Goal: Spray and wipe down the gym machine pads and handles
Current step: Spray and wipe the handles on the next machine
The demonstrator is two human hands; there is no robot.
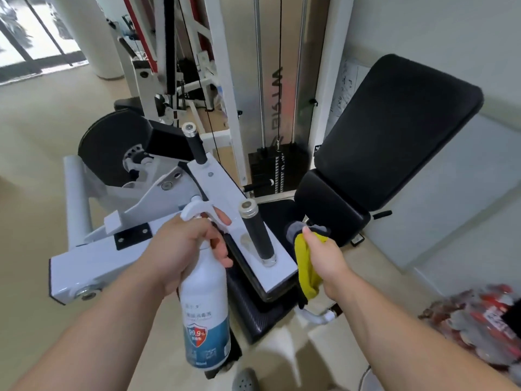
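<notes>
Head cam: L hand (183, 249) wraps the neck of the white spray bottle (204, 306), index finger on the trigger, bottle upright w/ forearm coming up from lower left. Sprayer head sits just beside the near handle (258, 235), not touching. R hand (324, 258) pinches a bunched yellow cloth (306, 272), thumb on top, cloth hanging down past the fist. It sits in the narrow gap between the white arm plate (225, 193) edge and the seat pad (329, 204). Far handle (196, 145) stands at the plate's other end. Back pad (394, 131) is tilted up, close to the wall on the R. Weight stack (270, 170) behind. Open floor (33, 131) to the L; red packs (479, 320) lower R.
</notes>
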